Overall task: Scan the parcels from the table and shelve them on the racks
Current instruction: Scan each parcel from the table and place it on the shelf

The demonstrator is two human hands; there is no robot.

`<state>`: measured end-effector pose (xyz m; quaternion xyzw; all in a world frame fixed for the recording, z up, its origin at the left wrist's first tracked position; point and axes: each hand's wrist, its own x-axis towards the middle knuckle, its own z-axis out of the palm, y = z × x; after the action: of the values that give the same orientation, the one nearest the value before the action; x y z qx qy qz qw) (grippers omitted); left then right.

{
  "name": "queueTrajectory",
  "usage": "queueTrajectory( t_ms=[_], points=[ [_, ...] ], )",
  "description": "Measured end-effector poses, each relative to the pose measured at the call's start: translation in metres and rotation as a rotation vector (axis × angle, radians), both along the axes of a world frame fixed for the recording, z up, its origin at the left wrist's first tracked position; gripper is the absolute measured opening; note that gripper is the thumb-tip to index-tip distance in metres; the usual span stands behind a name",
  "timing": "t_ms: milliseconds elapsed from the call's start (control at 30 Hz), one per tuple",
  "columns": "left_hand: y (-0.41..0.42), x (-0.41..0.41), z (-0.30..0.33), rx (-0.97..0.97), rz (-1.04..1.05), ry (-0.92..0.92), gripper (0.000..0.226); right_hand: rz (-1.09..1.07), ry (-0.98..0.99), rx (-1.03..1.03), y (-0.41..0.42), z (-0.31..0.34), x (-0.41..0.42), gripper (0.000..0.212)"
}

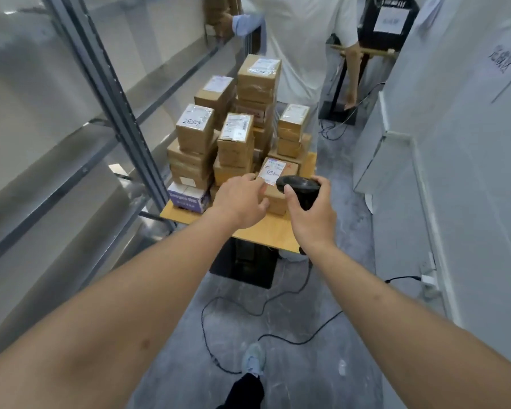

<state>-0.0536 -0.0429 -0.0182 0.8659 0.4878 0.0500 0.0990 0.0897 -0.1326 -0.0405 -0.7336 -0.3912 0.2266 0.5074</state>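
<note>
Scanner: my right hand (309,214) is wrapped round the black handheld barcode scanner (300,188), its head just above the near edge of the white shipping label (273,171).
Parcel: the small brown cardboard parcel with that label (278,187) sits at the near front of the light wooden table (260,230), touching the taller stacks of brown cardboard boxes (236,134) behind it.
Left hand: my left hand (241,199) lies on the parcel's left side, fingers loosely curved against it; whether they actually clasp it I cannot tell.
Doing it well: I judge the scanner head should tilt back so it faces the whole barcode, while my left hand holds the parcel flat and steady.
Racks: grey metal shelving (106,93) stands just to my left, close for shelving.
Hidden: the scanner covers the label's near corner; the print is too blurred to read; my trigger finger is out of sight.
</note>
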Motion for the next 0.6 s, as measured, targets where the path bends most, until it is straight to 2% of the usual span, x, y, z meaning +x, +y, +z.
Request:
queueTrajectory(
  t_ms=[333,600],
  points=[
    [0.114,0.076,-0.065,-0.159,-0.052,0.05,0.056,-0.075,0.068,-0.134,0.101,-0.045,0.064,0.05],
    [0.172,0.121,-0.118,-0.263,0.056,0.077,0.054,-0.08,0.112,-0.23,0.159,-0.088,0.108,0.05]
  ],
)
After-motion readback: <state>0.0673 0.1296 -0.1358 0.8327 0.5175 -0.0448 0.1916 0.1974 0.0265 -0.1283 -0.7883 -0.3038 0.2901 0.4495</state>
